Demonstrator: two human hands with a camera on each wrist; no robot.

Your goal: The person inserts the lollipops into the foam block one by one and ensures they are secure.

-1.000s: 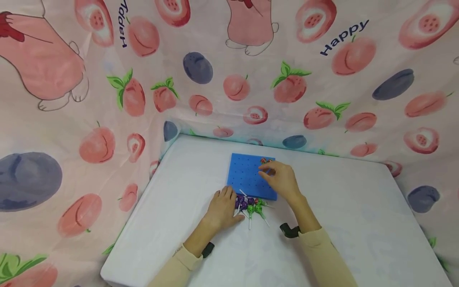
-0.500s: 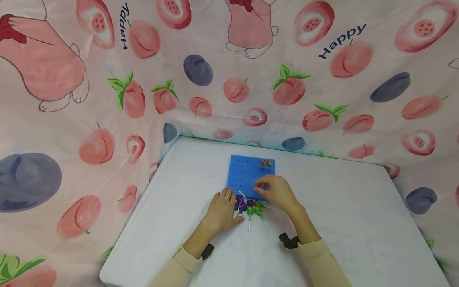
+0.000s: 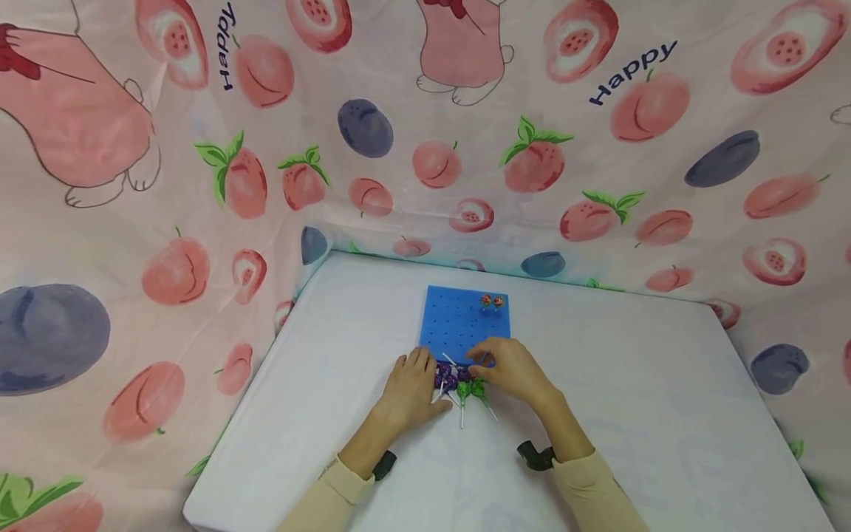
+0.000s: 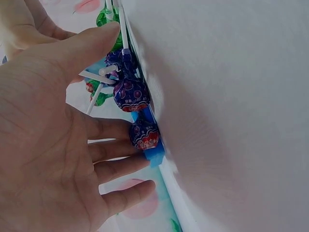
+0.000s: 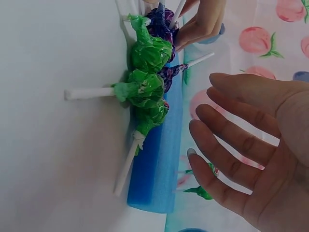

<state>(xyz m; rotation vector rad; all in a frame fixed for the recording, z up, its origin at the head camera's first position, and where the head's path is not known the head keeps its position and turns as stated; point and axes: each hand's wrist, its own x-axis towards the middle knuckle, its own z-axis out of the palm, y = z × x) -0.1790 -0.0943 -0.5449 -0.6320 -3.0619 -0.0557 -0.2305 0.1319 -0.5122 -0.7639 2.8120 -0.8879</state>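
A blue foam board (image 3: 452, 321) with rows of small holes lies on the white table. Two lollipops (image 3: 492, 301) with red-and-green wrappers stand in its far right corner. Along the near edge is a heap of purple-wrapped lollipops (image 4: 131, 95) and green-wrapped lollipops (image 5: 147, 88), their white sticks pointing several ways. My left hand (image 3: 410, 388) lies at the board's near left corner, fingers extended, fingertips right at the board and a purple lollipop. Over the near right part of the heap hovers my right hand (image 3: 512, 367), its fingers loosely bent and holding nothing.
The white table (image 3: 612, 391) extends around the board on all sides. Behind and to the left hangs a pink fruit-print cloth (image 3: 372, 66). A black strap piece (image 3: 535, 455) sits at the right wrist.
My right hand has come back from the far right corner of the board toward the heap at the near edge, uncovering the two standing lollipops. My left hand has stayed put.
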